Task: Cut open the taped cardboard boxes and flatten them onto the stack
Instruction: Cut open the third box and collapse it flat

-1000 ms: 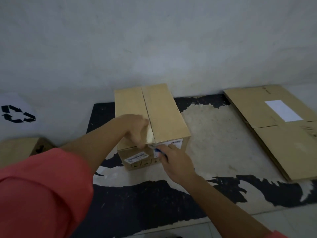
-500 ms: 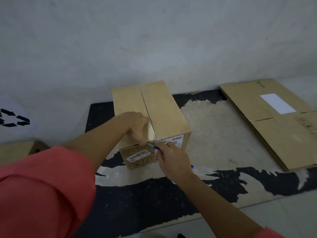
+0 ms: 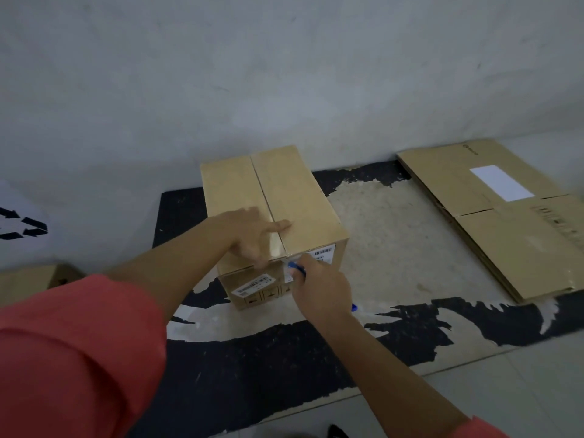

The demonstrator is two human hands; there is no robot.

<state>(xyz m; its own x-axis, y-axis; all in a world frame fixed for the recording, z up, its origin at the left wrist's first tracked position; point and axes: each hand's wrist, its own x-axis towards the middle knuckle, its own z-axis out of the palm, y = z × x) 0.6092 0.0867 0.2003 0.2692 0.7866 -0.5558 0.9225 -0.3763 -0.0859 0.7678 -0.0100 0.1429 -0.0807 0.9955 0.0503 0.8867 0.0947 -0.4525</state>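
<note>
A taped cardboard box stands on a worn black mat near the wall, its top seam running away from me. My left hand lies flat on the box top with fingers spread across the seam. My right hand grips a blue-handled cutter, whose tip meets the tape at the near top edge of the box. To the right lies a stack of flattened cardboard with a white label.
Another brown box sits at the far left by the wall, under a recycling sign. The grey wall runs close behind the box. Pale tiled floor shows at the lower right.
My left hand has opened from a curled grip at the near edge to a flat spread over the seam. The right hand with the cutter stays at the near top edge.
</note>
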